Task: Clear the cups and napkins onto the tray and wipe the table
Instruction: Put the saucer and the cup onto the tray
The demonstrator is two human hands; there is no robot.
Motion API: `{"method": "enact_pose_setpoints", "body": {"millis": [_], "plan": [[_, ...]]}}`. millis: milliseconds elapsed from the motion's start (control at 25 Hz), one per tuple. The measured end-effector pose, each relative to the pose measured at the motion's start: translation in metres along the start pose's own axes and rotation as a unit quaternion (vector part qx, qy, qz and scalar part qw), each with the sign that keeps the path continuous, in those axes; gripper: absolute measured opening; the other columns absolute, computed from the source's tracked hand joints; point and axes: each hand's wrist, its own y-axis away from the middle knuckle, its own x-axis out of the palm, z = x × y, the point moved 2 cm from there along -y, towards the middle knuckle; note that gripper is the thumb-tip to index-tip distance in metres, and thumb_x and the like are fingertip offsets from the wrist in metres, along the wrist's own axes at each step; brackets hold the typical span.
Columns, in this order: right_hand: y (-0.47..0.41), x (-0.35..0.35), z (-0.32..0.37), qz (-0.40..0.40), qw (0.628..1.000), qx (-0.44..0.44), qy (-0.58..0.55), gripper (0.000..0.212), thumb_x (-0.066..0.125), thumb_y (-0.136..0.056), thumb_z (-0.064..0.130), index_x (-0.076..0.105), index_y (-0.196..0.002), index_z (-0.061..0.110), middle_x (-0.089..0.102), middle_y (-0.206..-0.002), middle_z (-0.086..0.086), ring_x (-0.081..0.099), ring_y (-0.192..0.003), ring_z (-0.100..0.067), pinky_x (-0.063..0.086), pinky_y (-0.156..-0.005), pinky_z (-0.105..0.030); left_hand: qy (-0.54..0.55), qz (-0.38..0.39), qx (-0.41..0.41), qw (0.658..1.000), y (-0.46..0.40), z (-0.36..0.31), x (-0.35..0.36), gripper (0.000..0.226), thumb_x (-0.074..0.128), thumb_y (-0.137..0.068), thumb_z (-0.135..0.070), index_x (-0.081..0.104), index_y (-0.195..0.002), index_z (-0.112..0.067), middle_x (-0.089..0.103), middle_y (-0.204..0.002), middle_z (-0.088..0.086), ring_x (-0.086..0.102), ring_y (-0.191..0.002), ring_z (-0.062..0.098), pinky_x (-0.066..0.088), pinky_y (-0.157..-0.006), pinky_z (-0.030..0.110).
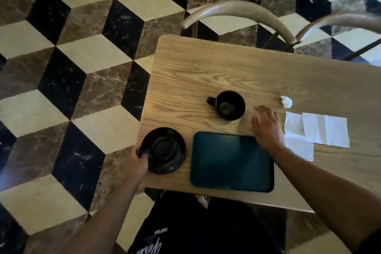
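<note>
A dark green tray (232, 161) lies near the table's front edge with nothing on it. Left of it sits a black saucer (165, 149); my left hand (137, 163) grips its near-left rim. A black cup (227, 105) stands upright behind the tray, handle pointing left. My right hand (267, 126) hovers open, fingers spread, between the cup and the flat white napkins (317, 132), touching neither. A small crumpled napkin (286, 101) lies farther back on the right.
The wooden table (206, 68) has its left edge beside a cube-pattern tiled floor (72, 57). Two curved wooden chair backs (237, 11) stand at the table's far side. My dark trousers show below the front edge.
</note>
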Motion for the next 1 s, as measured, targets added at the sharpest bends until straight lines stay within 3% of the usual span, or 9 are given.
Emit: {"method": "enact_pose_setpoints", "body": {"millis": [160,320,480,680,840,920,1000], "plan": [[-0.083,0.02,-0.025,0.052,0.992,-0.08,0.085,0.058,0.042,-0.107,0.033,0.031,-0.158,0.007,0.027,-0.167,-0.015,0.02,-0.156,-0.037,0.016,-0.127,-0.05,0.017,-0.025,0.003,1.0,-0.011,0.005,-0.003,0.009,0.061,-0.097,-0.019,0.065,-0.105,-0.019,0.069,-0.106,0.012,0.066,-0.098,0.034,0.057,-0.087,0.056],[-0.099,0.047,-0.033,0.049,0.987,-0.119,0.093,0.069,0.022,-0.104,0.051,0.021,-0.162,0.014,0.015,-0.172,-0.007,0.007,-0.16,-0.031,0.006,-0.129,-0.05,0.015,-0.016,0.014,1.0,-0.006,0.011,-0.004,0.023,0.06,-0.096,-0.009,0.064,-0.087,-0.03,0.069,-0.096,0.013,0.068,-0.084,0.03,0.06,-0.075,0.055],[-0.093,0.052,-0.033,-0.011,0.99,-0.121,0.068,0.064,0.024,-0.105,0.047,0.026,-0.161,0.017,0.019,-0.171,-0.004,0.009,-0.16,-0.028,0.008,-0.129,-0.05,0.018,-0.04,0.022,0.999,0.003,0.009,-0.004,0.032,0.06,-0.096,-0.001,0.063,-0.085,-0.03,0.071,-0.094,-0.002,0.071,-0.088,0.029,0.063,-0.075,0.056],[-0.094,0.051,-0.036,-0.032,0.99,-0.123,0.056,0.061,0.033,-0.104,0.043,0.031,-0.159,0.017,0.025,-0.17,-0.005,0.014,-0.159,-0.027,0.009,-0.129,-0.048,0.072,-0.043,0.046,0.995,0.027,-0.011,0.003,0.038,0.056,-0.097,0.007,0.068,-0.095,-0.029,0.075,-0.097,-0.001,0.072,-0.091,0.026,0.062,-0.059,0.031],[-0.097,0.051,-0.037,-0.045,0.99,-0.124,0.052,0.06,0.04,-0.103,0.039,0.035,-0.158,0.016,0.028,-0.169,-0.006,0.018,-0.158,-0.027,0.01,-0.129,-0.047,0.032,-0.021,0.11,0.993,0.048,-0.037,0.03,0.043,0.06,-0.095,0.007,0.07,-0.094,-0.035,0.077,-0.093,-0.013,0.074,-0.091,0.013,0.063,-0.063,0.025],[-0.097,0.052,-0.039,-0.043,0.99,-0.122,0.054,0.06,0.043,-0.102,0.038,0.035,-0.158,0.017,0.028,-0.169,-0.005,0.018,-0.158,-0.026,0.01,-0.129,-0.047,-0.031,-0.001,0.149,0.988,0.057,-0.05,0.052,0.035,0.062,-0.094,0.004,0.07,-0.099,-0.03,0.076,-0.091,-0.017,0.073,-0.09,0.01,0.064,-0.072,0.037],[-0.1,0.053,-0.042,-0.042,0.991,-0.119,0.053,0.06,0.043,-0.103,0.038,0.034,-0.159,0.017,0.026,-0.17,-0.004,0.016,-0.159,-0.025,0.011,-0.129,-0.047,-0.091,0.03,0.172,0.98,0.062,-0.06,0.074,0.024,0.062,-0.094,-0.001,0.072,-0.103,-0.021,0.077,-0.096,-0.006,0.071,-0.095,0.019,0.061,-0.083,0.048]]}}
